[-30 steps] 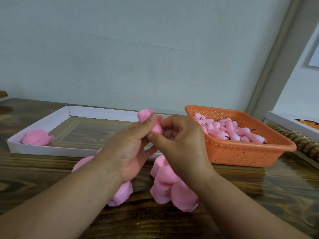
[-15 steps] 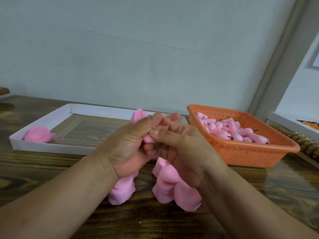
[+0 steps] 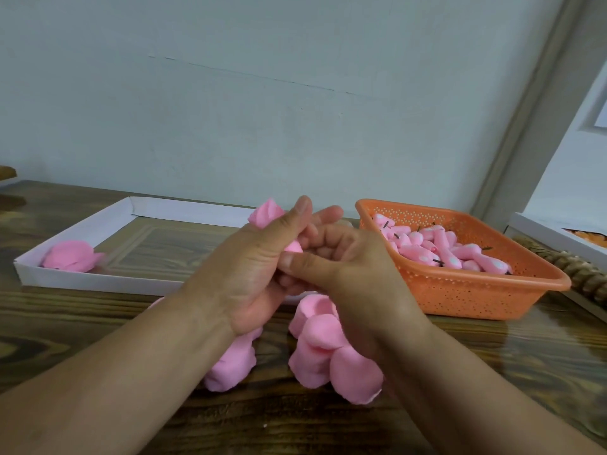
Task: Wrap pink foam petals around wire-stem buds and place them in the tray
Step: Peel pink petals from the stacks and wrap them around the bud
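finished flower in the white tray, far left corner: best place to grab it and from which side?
Come from above and slightly right, the open middle of the white tray, since the tray walls close in on its left and near sides. Pinch the finished flower across its rounded petal body, lightly, as the foam looks likely to crush. Its stem is not visible, so gripping there cannot be planned.

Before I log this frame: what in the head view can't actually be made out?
- Wire stem of the bud: hidden inside the left hand and right hand.
- How far the petal is wrapped: fingers cover it.
- Loose petal pile: partly behind both forearms, count unclear.
- White tray: near right corner hidden by the hands.
- Second white tray: cut off by the right edge.
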The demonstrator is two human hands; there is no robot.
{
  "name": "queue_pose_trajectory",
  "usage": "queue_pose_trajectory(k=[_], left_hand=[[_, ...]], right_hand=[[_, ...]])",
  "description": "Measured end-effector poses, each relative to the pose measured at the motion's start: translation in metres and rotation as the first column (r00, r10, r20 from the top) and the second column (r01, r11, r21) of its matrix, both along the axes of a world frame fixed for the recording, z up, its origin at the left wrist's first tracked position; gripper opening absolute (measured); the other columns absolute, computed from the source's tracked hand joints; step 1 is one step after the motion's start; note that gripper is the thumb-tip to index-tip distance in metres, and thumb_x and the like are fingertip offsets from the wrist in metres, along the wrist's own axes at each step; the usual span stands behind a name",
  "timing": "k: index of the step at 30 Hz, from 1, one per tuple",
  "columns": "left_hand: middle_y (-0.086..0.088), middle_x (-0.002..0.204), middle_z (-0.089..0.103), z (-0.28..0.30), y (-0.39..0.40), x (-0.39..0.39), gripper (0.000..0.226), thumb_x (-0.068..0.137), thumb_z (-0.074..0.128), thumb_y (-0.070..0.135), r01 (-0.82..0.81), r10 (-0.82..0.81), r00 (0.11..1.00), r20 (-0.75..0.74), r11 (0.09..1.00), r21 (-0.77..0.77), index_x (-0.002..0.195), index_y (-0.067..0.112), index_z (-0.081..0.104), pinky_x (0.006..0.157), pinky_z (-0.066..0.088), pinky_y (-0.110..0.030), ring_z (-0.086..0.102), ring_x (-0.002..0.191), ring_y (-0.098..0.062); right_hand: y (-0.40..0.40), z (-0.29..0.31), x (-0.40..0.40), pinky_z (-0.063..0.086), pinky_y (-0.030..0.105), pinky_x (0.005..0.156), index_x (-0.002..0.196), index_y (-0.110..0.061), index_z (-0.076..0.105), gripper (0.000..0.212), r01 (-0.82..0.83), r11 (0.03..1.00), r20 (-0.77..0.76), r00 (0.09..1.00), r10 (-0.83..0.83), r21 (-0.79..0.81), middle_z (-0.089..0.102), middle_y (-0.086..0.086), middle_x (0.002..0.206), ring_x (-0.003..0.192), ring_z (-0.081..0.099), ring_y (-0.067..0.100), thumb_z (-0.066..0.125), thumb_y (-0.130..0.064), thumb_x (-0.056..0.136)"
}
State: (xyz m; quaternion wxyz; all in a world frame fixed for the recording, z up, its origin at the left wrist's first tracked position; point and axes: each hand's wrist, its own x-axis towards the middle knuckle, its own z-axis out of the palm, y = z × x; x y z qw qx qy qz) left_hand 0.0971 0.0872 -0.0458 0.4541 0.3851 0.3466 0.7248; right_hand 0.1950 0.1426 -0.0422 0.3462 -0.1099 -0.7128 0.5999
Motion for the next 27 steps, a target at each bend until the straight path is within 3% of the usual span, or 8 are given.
queue_pose_trajectory(k=[3,5,7,11,14,18,22,27], left_hand=[[0.005,0.106,0.073,-0.002,0.0,-0.007,0.034,0.066,0.066,0.05,0.058,-0.061,0.989,-0.131,0.998,-0.023,0.054,0.018,0.063,0.061,0.036,-0.025,0.047,0.096,-0.029],[0.001,0.108,0.072,-0.003,0.001,-0.008,0.04,0.069,0.065,0.051,0.057,-0.06,0.99,-0.127,0.998,-0.027,0.062,0.013,0.054,0.056,0.032,-0.023,0.048,0.09,-0.027],[-0.004,0.104,0.073,-0.003,0.003,-0.006,0.039,0.072,0.06,0.046,0.014,-0.016,0.997,-0.072,1.0,-0.027,0.056,0.013,0.048,0.052,0.039,-0.022,0.063,0.077,-0.019],[-0.01,0.081,0.072,-0.003,0.008,-0.002,0.036,0.071,0.058,0.04,-0.116,0.116,0.993,-0.036,0.993,0.002,0.058,0.011,0.041,0.074,0.055,-0.032,0.071,0.085,-0.014],[-0.008,0.084,0.075,-0.008,0.01,-0.003,0.032,0.071,0.056,0.041,-0.162,0.157,0.983,-0.092,0.986,-0.045,0.066,0.011,0.043,0.079,0.056,-0.032,0.073,0.084,-0.017],[-0.001,0.06,0.067,-0.012,0.008,-0.001,0.033,0.068,0.057,0.043,-0.191,0.182,0.975,-0.128,0.98,-0.063,0.069,0.011,0.051,0.059,0.058,-0.026,0.07,0.062,-0.016],[0.004,0.047,0.048,-0.014,0.007,0.0,0.039,0.067,0.056,0.051,-0.231,0.195,0.947,-0.254,0.966,-0.118,0.063,0.014,0.044,0.046,0.049,-0.025,0.048,0.039,-0.011],[0.005,0.042,0.043,-0.017,0.006,0.003,0.042,0.081,0.053,0.051,-0.317,0.221,0.8,-0.558,0.945,-0.08,0.051,0.021,0.049,0.041,0.037,-0.019,0.037,0.037,-0.012]], right_hand=[[0.006,0.0,0.001,0.055,0.026,0.061,0.065,-0.013,0.071,0.008,-0.208,0.954,0.006,0.977,0.214,-0.215,0.064,0.006,0.064,0.056,0.06,0.012,0.067,-0.008,0.071],[0.009,0.001,0.002,0.056,0.026,0.063,0.067,-0.011,0.071,0.005,-0.247,0.941,0.029,0.965,0.261,-0.232,0.065,0.005,0.064,0.057,0.062,0.013,0.066,-0.014,0.066],[0.016,0.006,0.005,0.056,0.025,0.061,0.071,-0.007,0.069,0.007,-0.19,0.976,0.149,0.967,0.205,-0.109,0.067,0.006,0.069,0.06,0.063,0.016,0.07,-0.013,0.069],[0.038,0.022,0.021,0.05,0.026,0.057,0.07,-0.004,0.069,0.008,-0.075,0.983,0.247,0.969,0.033,0.165,0.073,0.004,0.085,0.061,0.061,0.017,0.068,-0.005,0.079],[0.053,0.024,0.029,0.048,0.023,0.05,0.066,-0.004,0.066,0.013,0.082,0.969,0.201,0.971,-0.131,0.235,0.068,0.007,0.064,0.051,0.057,0.013,0.067,0.0,0.079],[0.071,0.019,0.034,0.046,0.021,0.046,0.067,0.001,0.065,0.011,0.176,0.935,0.256,0.931,-0.26,0.309,0.061,0.003,0.053,0.047,0.054,0.012,0.068,0.004,0.077],[0.078,0.013,0.036,0.045,0.023,0.048,0.071,0.001,0.066,0.007,0.17,0.927,0.346,0.893,-0.288,0.335,0.06,0.002,0.053,0.048,0.054,0.01,0.068,0.003,0.077],[0.066,0.016,0.031,0.044,0.023,0.049,0.074,-0.009,0.069,0.008,0.048,0.978,0.154,0.985,-0.08,0.201,0.064,-0.001,0.063,0.053,0.053,0.012,0.068,-0.002,0.079]])
